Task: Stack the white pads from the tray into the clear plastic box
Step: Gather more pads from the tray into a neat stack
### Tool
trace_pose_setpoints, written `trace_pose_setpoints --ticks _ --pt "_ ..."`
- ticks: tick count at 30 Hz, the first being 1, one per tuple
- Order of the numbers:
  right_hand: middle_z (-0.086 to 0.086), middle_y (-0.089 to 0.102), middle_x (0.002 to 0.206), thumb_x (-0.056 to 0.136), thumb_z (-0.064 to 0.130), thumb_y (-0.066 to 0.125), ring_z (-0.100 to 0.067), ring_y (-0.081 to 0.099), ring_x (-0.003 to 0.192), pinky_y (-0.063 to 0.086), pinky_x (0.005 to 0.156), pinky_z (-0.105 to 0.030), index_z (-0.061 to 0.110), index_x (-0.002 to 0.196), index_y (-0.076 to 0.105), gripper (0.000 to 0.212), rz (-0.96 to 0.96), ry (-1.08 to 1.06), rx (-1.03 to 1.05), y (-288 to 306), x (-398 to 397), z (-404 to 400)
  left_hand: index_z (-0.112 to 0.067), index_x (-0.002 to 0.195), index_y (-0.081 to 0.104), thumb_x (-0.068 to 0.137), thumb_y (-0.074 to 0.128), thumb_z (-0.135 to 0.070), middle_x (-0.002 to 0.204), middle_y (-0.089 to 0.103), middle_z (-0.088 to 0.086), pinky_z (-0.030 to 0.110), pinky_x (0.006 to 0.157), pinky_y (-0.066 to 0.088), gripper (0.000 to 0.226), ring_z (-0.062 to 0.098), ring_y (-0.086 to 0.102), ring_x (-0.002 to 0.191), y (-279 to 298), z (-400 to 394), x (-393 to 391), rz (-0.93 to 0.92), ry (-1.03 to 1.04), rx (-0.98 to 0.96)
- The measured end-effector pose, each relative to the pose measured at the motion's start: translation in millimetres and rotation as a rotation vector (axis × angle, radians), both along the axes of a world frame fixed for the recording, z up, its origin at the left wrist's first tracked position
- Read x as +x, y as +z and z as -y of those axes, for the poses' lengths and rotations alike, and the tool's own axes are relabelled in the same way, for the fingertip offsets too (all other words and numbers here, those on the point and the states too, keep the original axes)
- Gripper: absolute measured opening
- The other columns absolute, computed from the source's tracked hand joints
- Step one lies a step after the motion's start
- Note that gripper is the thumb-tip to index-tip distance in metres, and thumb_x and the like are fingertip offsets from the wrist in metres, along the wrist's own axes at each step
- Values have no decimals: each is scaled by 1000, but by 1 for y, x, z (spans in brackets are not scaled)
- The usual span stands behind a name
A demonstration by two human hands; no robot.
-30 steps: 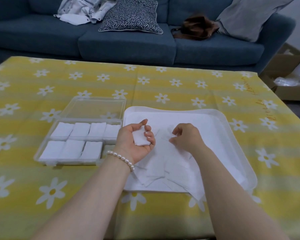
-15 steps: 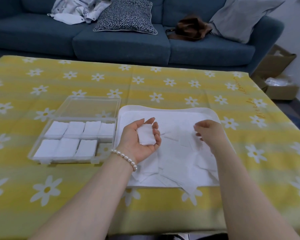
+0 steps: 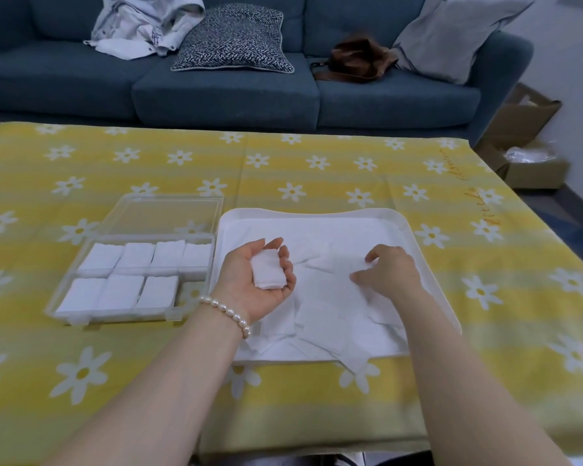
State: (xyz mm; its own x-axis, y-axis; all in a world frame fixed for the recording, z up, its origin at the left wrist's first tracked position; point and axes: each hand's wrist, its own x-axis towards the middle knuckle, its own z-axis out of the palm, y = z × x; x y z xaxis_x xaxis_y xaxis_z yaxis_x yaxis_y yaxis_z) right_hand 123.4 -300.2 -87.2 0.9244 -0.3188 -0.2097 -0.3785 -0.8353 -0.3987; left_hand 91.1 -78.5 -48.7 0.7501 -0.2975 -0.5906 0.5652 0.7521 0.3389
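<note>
Palm-up, a small stack of white pads (image 3: 267,273) is cupped in the left hand (image 3: 256,284) over the tray (image 3: 414,230), fingers curled loosely round it. Loose pads (image 3: 320,317) in the tray are touched by the right hand (image 3: 389,269), fingers bent. Seven compartments of the clear plastic box (image 3: 132,274), near the tabletop's left edge, are filled.

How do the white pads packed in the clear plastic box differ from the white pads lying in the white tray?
The white pads in the clear plastic box sit in neat rows, sorted by compartment; the white pads in the white tray lie loose, overlapping at odd angles. The boxed ones stay inside the walls; one tray pad hangs over the tray's near rim. The right hand touches the tray pads; no hand touches the boxed ones. Both sets are white and roughly rectangular.
</note>
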Motion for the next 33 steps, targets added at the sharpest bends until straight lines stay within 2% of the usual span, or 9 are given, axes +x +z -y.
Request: trace_pose_setpoints --ticks 3,7,13,15,18,24,26,28,33 --pt "-6 53 114 76 52 67 -27 48 111 40 86 -34 20 102 63 42 133 10 14 -4 7 -19 -9 90 61 90 47 -22 67 61 6 25 54 42 19 17 52 50 -1 0 -1 -6 -3 8" --pt "-5 50 111 71 66 62 -26 44 109 37 85 -34 18 101 59 56 62 5 -119 -15 16 -52 -9 90 60 90 47 -22 67 61 7 26 56 40 19 17 51 51 -1 -1 -1 -18 -3 -1" --pt "4 59 99 69 49 73 -22 47 103 37 84 -33 26 76 55 30 -63 58 78 -6 24 -61 -9 90 60 90 46 -22 66 61 7 26 56 40 19 17 51 50 -1 -9 2 -10 0 -3" --pt "6 55 95 67 39 79 -19 50 99 41 89 -35 26 86 57 32 -70 104 193 4 22 -47 -9 90 60 90 46 -22 66 61 7 25 55 40 19 17 51 50 -1 -13 3 -5 8 3" --pt "5 53 99 66 21 80 -19 50 98 41 90 -34 27 96 57 37 -116 166 31 10 16 -22 -10 90 60 90 45 -22 66 61 7 24 54 41 20 17 52 50 0 -18 3 4 13 0" --pt "4 48 80 72 12 77 -18 49 77 37 63 -24 15 85 58 23 -170 211 114 11 4 -10 -10 92 60 90 46 -22 67 62 6 24 54 43 19 17 53 49 1 -12 -1 9 -12 -2" --pt "4 39 65 71 9 74 -18 41 63 29 53 -24 16 64 46 29 -172 211 117 10 2 -11 -10 92 60 90 47 -22 68 62 6 25 54 43 18 17 53 50 1 -10 -1 9 -15 1" --pt "2 29 59 69 8 69 -21 31 61 23 56 -27 18 55 30 42 -114 192 140 9 0 -10 -10 91 60 91 46 -22 68 62 6 25 54 42 18 17 53 49 1 -8 -1 4 -15 3" --pt "-4 60 79 76 13 74 -19 53 76 42 71 -33 7 74 67 10 102 286 340 32 -6 -12 -9 91 60 91 45 -22 67 61 6 26 56 41 19 17 52 49 2 -9 2 6 3 12"
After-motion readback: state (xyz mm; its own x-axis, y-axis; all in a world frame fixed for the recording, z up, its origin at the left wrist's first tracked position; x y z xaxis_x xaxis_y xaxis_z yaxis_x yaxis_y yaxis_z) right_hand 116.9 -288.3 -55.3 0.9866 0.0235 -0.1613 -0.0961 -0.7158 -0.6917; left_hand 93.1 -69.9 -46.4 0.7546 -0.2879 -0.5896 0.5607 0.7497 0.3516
